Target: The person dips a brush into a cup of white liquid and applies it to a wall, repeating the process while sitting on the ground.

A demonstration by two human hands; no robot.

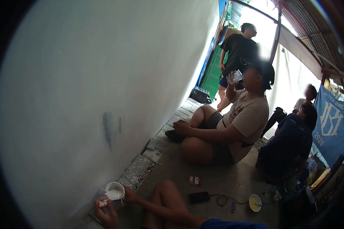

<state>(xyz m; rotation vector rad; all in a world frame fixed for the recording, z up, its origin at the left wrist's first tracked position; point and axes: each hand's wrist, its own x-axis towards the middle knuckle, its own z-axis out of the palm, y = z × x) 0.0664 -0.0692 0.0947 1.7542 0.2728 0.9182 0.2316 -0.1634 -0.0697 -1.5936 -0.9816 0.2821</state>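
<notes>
At the lower left, beside the wall, my right hand (130, 195) grips a white cup (115, 186) from its right side. White material (114, 194) hangs over the cup's near rim; I cannot make out what it is. My left hand (107, 216) is just below and left of the cup, its fingers closed on a small white object with reddish marks (103, 203). The kind of this object is too small to tell. My right forearm reaches across my bent leg (168, 198).
On the floor lie a small pack (194, 180), a dark phone (199, 197) with a cable, a lighter-like item (233, 207) and a white bowl (255, 202). A seated person (237, 126) drinks from a clear cup. Other people are behind. A pale wall (84, 95) stands left.
</notes>
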